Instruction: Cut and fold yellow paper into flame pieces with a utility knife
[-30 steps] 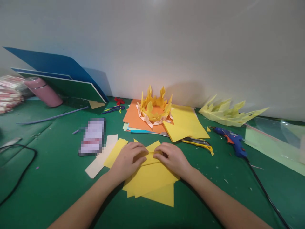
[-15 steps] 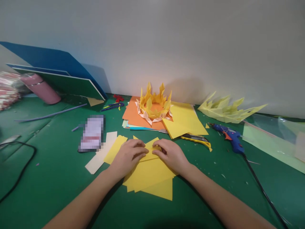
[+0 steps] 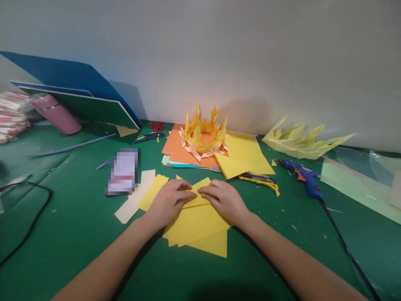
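Yellow folded ppr (image 3: 196, 202), 2 hands (image 3: 171, 196) atop, 1 cutter (image 3: 258, 179) nearby

At near centre, paper sheets (image 3: 200, 228) were spread on a table (image 3: 78, 238), a phone (image 3: 123, 171) placed to their left. Farther off, a paper crown (image 3: 203, 146) was set on a paper pile (image 3: 250, 152). A glue gun (image 3: 308, 179) was laid to the right; far left, a flask (image 3: 58, 114) was placed before boards (image 3: 97, 112).
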